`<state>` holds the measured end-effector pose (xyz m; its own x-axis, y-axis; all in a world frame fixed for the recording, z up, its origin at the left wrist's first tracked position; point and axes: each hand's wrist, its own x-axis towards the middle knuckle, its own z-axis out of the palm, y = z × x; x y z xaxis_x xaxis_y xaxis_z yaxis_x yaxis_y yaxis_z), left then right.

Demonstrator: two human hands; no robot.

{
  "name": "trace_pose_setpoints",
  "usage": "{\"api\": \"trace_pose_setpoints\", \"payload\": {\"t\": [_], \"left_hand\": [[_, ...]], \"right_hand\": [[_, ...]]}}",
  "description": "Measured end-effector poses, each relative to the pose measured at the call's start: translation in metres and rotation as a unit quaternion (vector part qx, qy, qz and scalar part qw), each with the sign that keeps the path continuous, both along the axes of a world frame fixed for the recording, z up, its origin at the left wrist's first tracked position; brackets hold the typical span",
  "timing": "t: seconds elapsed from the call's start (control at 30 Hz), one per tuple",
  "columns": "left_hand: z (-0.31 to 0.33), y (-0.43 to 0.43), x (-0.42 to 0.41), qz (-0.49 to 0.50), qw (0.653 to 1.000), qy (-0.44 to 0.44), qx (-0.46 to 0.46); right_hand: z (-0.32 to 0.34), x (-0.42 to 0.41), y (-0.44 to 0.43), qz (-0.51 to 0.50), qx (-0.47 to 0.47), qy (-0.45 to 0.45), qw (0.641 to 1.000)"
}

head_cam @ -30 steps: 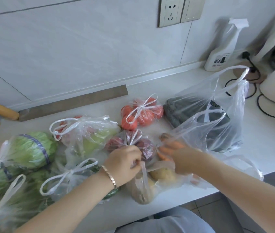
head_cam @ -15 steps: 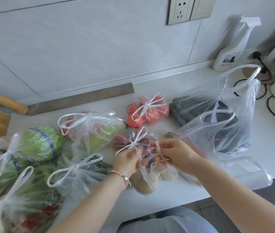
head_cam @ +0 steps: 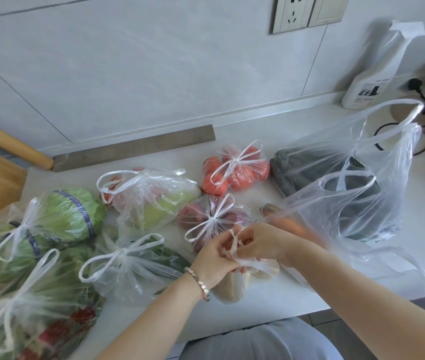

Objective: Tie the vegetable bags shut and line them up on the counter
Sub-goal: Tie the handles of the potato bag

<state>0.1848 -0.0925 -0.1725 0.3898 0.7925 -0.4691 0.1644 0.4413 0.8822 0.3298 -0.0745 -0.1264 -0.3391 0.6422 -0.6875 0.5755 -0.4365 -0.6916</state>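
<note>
At the near edge of the counter (head_cam: 266, 300), our left hand (head_cam: 214, 258) and right hand (head_cam: 266, 242) each pinch a handle of the potato bag (head_cam: 232, 287), mid-knot. We should cinch low and pull evenly so the thin film doesn't tear. Beyond, the tomato bag (head_cam: 234, 175) sits tied and the large bag (head_cam: 362, 203) gapes open.

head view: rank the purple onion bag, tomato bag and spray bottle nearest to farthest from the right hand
1. Purple onion bag, just behind and left of the right hand.
2. Tomato bag, further back.
3. Spray bottle, far right at the back.
</note>
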Motion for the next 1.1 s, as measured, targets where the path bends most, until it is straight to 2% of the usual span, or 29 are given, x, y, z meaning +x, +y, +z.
{"api": "trace_pose_setpoints", "payload": {"t": [0.1, 0.17, 0.23, 0.3, 0.4, 0.47, 0.5, 0.53, 0.57, 0.63, 0.73, 0.8, 0.83, 0.93, 1.0, 1.1], "left_hand": [[-0.001, 0.006, 0.002, -0.045, 0.987, 0.118, 0.097], [0.0, 0.006, 0.003, -0.051, 0.984, 0.141, 0.1], [-0.003, 0.003, -0.002, -0.037, 0.985, 0.136, 0.095], [-0.007, -0.001, -0.012, -0.013, 0.988, 0.129, 0.077], [-0.013, -0.009, -0.026, 0.084, 0.993, 0.081, 0.0], [-0.013, -0.011, -0.023, 0.128, 0.99, 0.015, -0.059], [-0.011, -0.011, -0.019, 0.111, 0.991, 0.01, -0.072], [-0.009, -0.009, -0.014, 0.064, 0.994, 0.048, -0.068], [-0.006, -0.007, -0.011, 0.003, 0.993, 0.11, -0.048], [-0.004, -0.003, -0.007, -0.11, 0.968, 0.221, 0.046], [0.003, 0.001, -0.004, -0.201, 0.887, 0.375, 0.181], [0.0, 0.0, -0.006, -0.241, 0.83, 0.438, 0.246], [-0.002, 0.0, -0.009, -0.254, 0.816, 0.435, 0.283], [-0.016, -0.004, -0.026, -0.296, 0.809, 0.319, 0.395], [-0.033, -0.011, -0.044, -0.352, 0.768, 0.303, 0.441], [-0.053, -0.019, -0.064, -0.405, 0.704, 0.349, 0.467]], "right_hand": [[-0.003, 0.002, 0.003, -0.004, 0.056, -0.08, 0.995], [-0.009, 0.005, 0.005, -0.02, 0.075, -0.091, 0.993], [-0.02, 0.014, 0.007, -0.072, 0.046, -0.086, 0.993], [-0.037, 0.028, 0.006, -0.19, -0.056, -0.027, 0.98], [-0.069, 0.043, -0.005, -0.357, -0.223, 0.121, 0.899], [-0.087, 0.042, -0.009, -0.422, -0.251, 0.155, 0.857], [-0.092, 0.039, -0.009, -0.446, -0.256, 0.166, 0.841], [-0.094, 0.036, -0.007, -0.463, -0.255, 0.171, 0.832], [-0.094, 0.033, -0.005, -0.47, -0.245, 0.168, 0.831], [-0.094, 0.028, 0.002, -0.453, -0.198, 0.125, 0.86], [-0.095, 0.022, 0.009, -0.368, -0.099, 0.024, 0.924], [-0.097, 0.018, 0.013, -0.321, -0.051, -0.017, 0.946], [-0.097, 0.016, 0.014, -0.304, -0.037, -0.03, 0.951], [-0.1, 0.013, 0.016, -0.251, 0.004, -0.087, 0.964], [-0.106, 0.015, 0.015, -0.23, 0.024, -0.113, 0.966], [-0.112, 0.019, 0.013, -0.232, 0.023, -0.115, 0.966]]}}
